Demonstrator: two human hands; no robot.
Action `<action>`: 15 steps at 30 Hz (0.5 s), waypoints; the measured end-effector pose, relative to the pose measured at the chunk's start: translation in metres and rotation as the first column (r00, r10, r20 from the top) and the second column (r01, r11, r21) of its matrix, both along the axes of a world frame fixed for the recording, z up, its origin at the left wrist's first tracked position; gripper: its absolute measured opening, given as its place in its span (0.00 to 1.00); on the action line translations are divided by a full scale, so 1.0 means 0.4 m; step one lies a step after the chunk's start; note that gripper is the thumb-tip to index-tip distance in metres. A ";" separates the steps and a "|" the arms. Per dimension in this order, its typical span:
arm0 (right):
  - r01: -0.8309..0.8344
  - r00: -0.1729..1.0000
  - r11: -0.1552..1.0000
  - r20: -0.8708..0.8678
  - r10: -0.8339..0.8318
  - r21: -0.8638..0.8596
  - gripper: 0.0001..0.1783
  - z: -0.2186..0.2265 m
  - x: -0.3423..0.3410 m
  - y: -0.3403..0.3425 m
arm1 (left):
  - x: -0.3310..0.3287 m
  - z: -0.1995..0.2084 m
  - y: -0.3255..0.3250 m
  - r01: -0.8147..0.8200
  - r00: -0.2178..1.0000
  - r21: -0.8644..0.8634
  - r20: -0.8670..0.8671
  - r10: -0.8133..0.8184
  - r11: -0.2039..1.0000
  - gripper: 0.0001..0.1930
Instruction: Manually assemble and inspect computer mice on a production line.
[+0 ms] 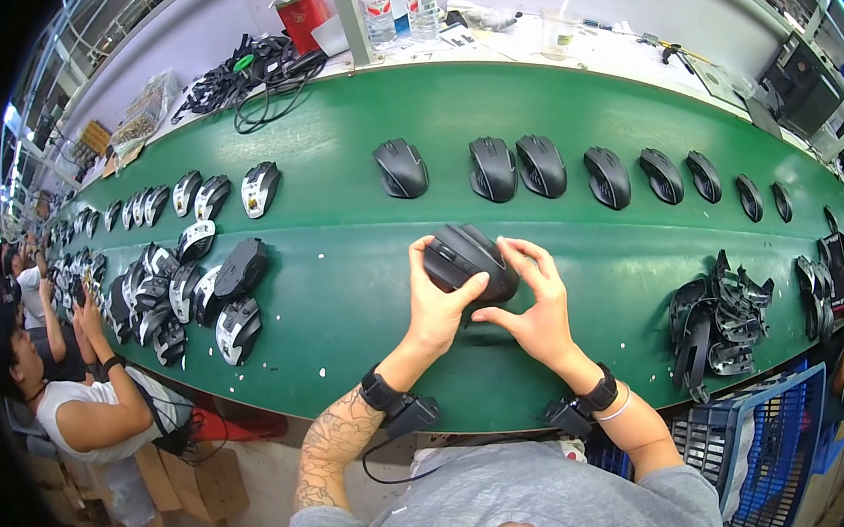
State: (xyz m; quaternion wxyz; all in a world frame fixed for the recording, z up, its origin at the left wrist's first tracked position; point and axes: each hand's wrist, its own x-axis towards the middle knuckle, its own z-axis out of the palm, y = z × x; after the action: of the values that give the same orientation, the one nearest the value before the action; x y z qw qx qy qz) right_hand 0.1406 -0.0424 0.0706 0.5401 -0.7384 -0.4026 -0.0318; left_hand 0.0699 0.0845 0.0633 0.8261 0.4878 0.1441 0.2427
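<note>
A black computer mouse [469,257] is held above the green bench, close in front of me. My left hand [433,303] grips its left side, with the thumb across the lower part of the top shell. Curved along the mouse's right side are the fingers of my right hand [538,304], closed on it, while that thumb lies by its lower edge. The mouse's underside is hidden. Beyond my hands, several finished-looking black mice [492,169] stand in a spaced row.
Open-topped mice with pale inner parts [261,189] line the far left, beside a pile of mouse parts [158,287]. Black shell pieces [718,323] are heaped at right. A blue crate [775,453] stands at the bench's near edge. Cables [270,76] hang over the back edge. Co-workers sit at both sides.
</note>
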 end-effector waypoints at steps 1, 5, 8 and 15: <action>-0.026 0.980 0.997 -0.195 0.039 0.067 0.41 0.003 -0.003 0.004 | 0.000 -0.002 0.008 -0.010 0.999 -0.072 0.047 0.013 0.997 0.35; -0.124 0.446 0.928 -0.816 0.368 0.350 0.20 -0.064 0.034 -0.005 | -0.005 0.017 0.024 0.039 0.998 -0.168 0.050 -0.031 0.985 0.30; -0.088 0.412 0.904 -0.811 0.415 0.418 0.14 -0.065 0.032 -0.002 | -0.002 0.010 0.020 0.032 0.997 -0.138 0.077 -0.021 0.990 0.28; -0.038 0.388 0.875 -0.800 0.458 0.483 0.12 -0.079 0.033 -0.006 | 0.007 0.007 0.011 0.033 0.995 -0.084 0.102 -0.024 0.996 0.28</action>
State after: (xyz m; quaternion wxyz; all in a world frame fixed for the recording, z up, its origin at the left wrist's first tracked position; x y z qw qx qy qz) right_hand 0.1537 -0.0448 0.0392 0.8019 -0.4459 -0.1456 0.3699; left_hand 0.0727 0.0889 0.0660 0.8558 0.4410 0.1058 0.2488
